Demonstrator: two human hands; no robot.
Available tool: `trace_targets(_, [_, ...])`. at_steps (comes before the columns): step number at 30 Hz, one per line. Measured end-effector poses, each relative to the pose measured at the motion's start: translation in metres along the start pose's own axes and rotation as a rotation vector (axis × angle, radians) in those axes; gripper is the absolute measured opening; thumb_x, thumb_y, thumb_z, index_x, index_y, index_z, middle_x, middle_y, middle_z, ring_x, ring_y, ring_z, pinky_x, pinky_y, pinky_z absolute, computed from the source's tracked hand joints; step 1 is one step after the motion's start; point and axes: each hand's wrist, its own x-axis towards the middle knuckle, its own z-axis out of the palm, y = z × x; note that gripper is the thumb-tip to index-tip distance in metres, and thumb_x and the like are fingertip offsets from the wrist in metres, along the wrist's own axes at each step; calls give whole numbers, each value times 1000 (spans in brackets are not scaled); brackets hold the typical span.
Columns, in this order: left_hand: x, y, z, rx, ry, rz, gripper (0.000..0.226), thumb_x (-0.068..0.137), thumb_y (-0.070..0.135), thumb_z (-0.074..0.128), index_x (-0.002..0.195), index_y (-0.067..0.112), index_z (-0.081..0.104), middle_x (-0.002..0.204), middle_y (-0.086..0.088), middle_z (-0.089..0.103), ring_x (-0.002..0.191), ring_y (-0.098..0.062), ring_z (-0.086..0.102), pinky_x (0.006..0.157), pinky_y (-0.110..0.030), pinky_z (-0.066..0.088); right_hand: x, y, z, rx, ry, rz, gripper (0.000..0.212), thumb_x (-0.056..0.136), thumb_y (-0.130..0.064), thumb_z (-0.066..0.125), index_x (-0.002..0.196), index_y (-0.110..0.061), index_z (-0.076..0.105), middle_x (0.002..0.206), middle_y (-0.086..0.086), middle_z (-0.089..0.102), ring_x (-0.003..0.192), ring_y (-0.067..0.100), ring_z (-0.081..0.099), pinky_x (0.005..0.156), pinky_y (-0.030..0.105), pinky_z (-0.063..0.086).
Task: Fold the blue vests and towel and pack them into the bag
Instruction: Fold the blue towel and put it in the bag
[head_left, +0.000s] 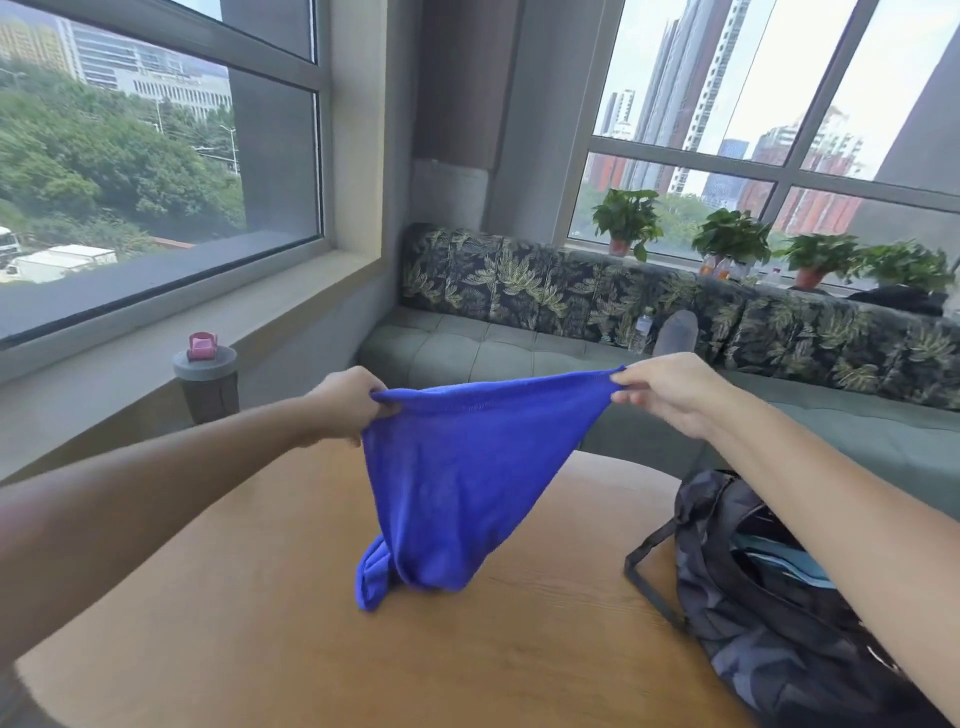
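two hands hold the blue towel (457, 483) up over the table (291, 639), one at each end of its top edge. the left hand (349, 402) has its fingers curled round one bunched corner, and the right hand (670, 389) pinches the other corner between thumb and fingertips, with the remaining fingers loosely curled below. the top edge sags between them, and the cloth hangs in a soft triangle whose bottom tip rests crumpled on the table. the bag (769, 613) lies on the table to the right of the towel, partly under the right forearm, its mouth open with light blue fabric showing inside — probably vests already packed, though that is a guess. beyond the table's left side a bottle (205, 371) with a pink cap stands by the window ledge, and a cushioned bench (519, 343) runs behind the table. the towel looks light, limp and fuzzy, not slippery, so it will likely drape rather than hold a crease. the corners seem the right place to grip — pulling them apart should flatten the bunched lower end before it is laid on the table to fold.
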Motion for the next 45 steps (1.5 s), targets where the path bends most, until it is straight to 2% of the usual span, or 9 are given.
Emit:
trace_targets(4, [57, 26, -22, -186, -61, 26, 20, 102, 9, 57, 83, 7, 63, 67, -4, 61, 60, -19, 69, 51, -23, 52, 49, -11, 14, 209, 2, -23, 15, 96, 16, 48, 90, 6, 58, 98, 22, 60, 89, 38, 71, 63, 28, 63])
trace_targets(7, [105, 54, -44, -70, 103, 136, 13, 91, -6, 64, 89, 7, 59, 78, -7, 57, 84, -34, 69, 64, -33, 58, 87, -28, 26, 92, 127, -196, 25, 94, 13, 52, 78, -3, 62, 92, 15, 63, 104, 34, 68, 73, 24, 62])
trace_targets(12, [160, 96, -77, -213, 413, 187, 10, 100, 10, 46, 108, 15, 51, 82, -4, 53, 67, -21, 51, 50, -28, 40, 133, -71, 32, -155, 337, -445, 13, 81, -13, 79, 82, -21, 69, 94, 4, 74, 87, 21, 70, 82, 39, 58])
trace_targets(21, [189, 113, -86, -352, 515, 443, 13, 101, 19, 44, 92, 11, 47, 65, 6, 44, 56, -12, 34, 46, -19, 28, 162, -96, 20, -170, 409, -639, 11, 85, -26, 69, 81, -28, 59, 89, -6, 67, 87, 17, 65, 82, 37, 52])
trace_targets(30, [154, 40, -15, -311, 475, 377, 27, 101, 27, 50, 81, 10, 46, 71, -17, 53, 64, -18, 38, 62, -38, 32, 118, 9, 24, -245, 277, -582, 14, 93, -21, 68, 85, -14, 60, 82, 1, 66, 72, 11, 58, 68, 21, 43])
trace_targets(33, [136, 10, 20, -323, 479, 326, 35, 104, 27, 54, 74, 9, 45, 65, -13, 46, 62, -15, 35, 61, -37, 32, 102, 57, 26, -323, 220, -531, 23, 95, -30, 67, 79, -17, 58, 75, 5, 65, 68, 18, 55, 66, 28, 42])
trace_targets(36, [112, -24, 60, -346, 469, 251, 38, 104, 26, 54, 73, 8, 45, 60, 2, 37, 59, -14, 30, 58, -38, 30, 78, 103, 26, -403, 180, -485, 25, 95, -27, 69, 75, -18, 56, 69, 4, 62, 60, 11, 47, 59, 20, 37])
trace_targets(40, [69, -75, 118, -368, 384, 121, 45, 96, 47, 45, 83, 7, 61, 65, -11, 55, 61, -13, 42, 59, -37, 37, 43, 173, 28, -424, 96, -373, 20, 99, -21, 64, 80, -21, 56, 75, -6, 65, 72, 12, 57, 68, 24, 42])
trace_targets(45, [10, -116, 173, -348, 302, 6, 29, 104, 23, 56, 78, 15, 66, 62, -1, 59, 57, -11, 47, 54, -29, 34, 2, 250, 29, -590, 25, -322, 21, 104, -16, 52, 88, -29, 51, 73, -8, 60, 63, 10, 50, 63, 19, 40])
